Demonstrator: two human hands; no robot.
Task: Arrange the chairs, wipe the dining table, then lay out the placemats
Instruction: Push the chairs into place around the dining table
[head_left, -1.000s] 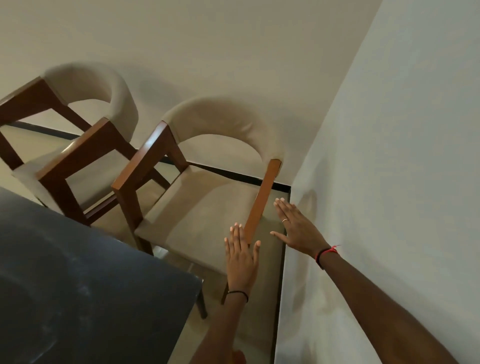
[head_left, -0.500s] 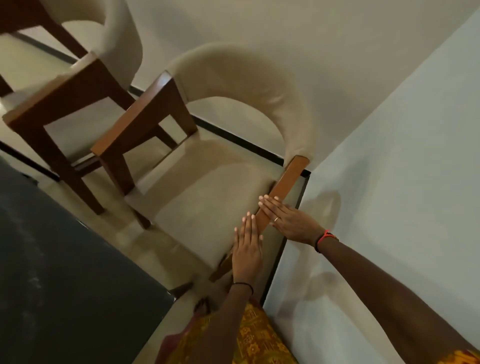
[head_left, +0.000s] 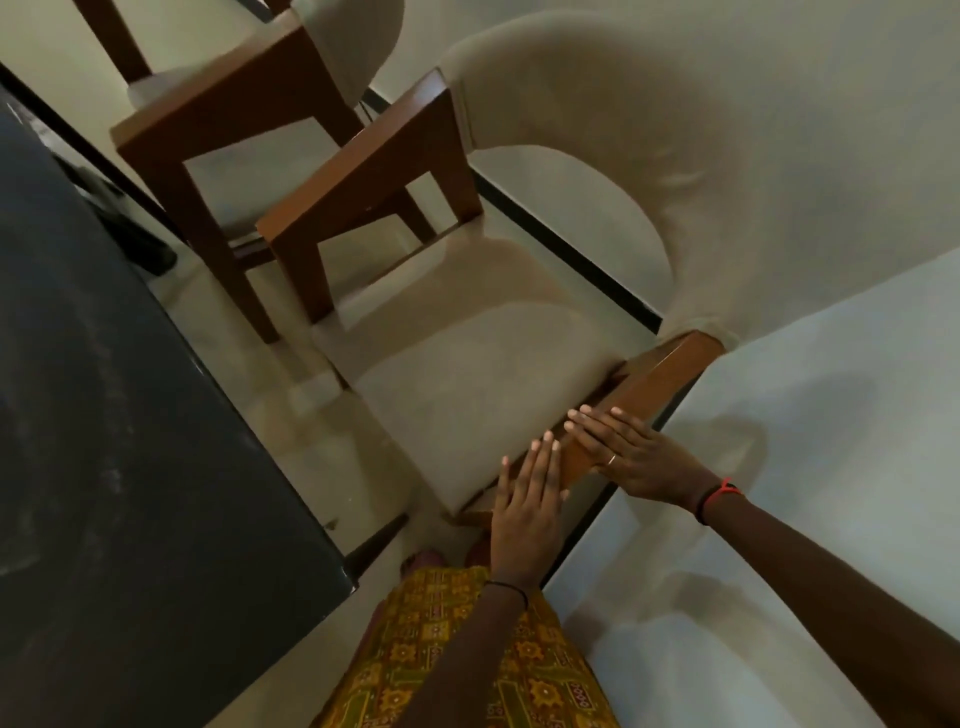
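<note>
- Left hand (head_left: 527, 499) lay flat on the front end of the armrest (head_left: 657, 387), fingers straight, gripping nothing.
- Right hand (head_left: 636, 457) was flat on the same armrest, also ungripped.
- Chair (head_left: 467, 364) stood between table (head_left: 104, 415) and wall (head_left: 831, 415), with a second chair (head_left: 228, 124) just beside it.

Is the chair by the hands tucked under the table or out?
Out. The chair shows its whole seat, with a strip of floor between it and the dark table.
</note>
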